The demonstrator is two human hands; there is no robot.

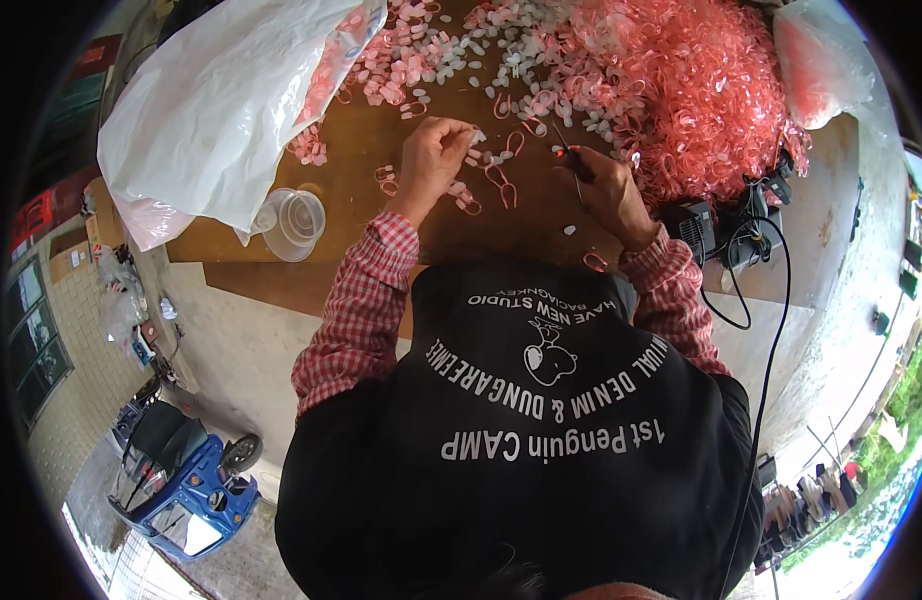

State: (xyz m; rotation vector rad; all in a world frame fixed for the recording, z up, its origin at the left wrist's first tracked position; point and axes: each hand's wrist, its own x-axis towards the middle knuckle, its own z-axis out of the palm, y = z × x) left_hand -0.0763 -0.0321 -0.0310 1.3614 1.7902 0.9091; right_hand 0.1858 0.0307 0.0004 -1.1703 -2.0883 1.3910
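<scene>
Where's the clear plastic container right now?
In the head view, the clear plastic container is on the brown table, near its front edge, left of the left hand and beside the white bag.

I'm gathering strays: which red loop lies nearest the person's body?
The lone red loop below the right hand, close to the black top; the others lie farther up the table.

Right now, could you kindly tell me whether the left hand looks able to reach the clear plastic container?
Probably yes: only a few loose pink pieces seem to lie between the left hand and the container, though the hand's fingers appear to pinch something small and pale.
</scene>
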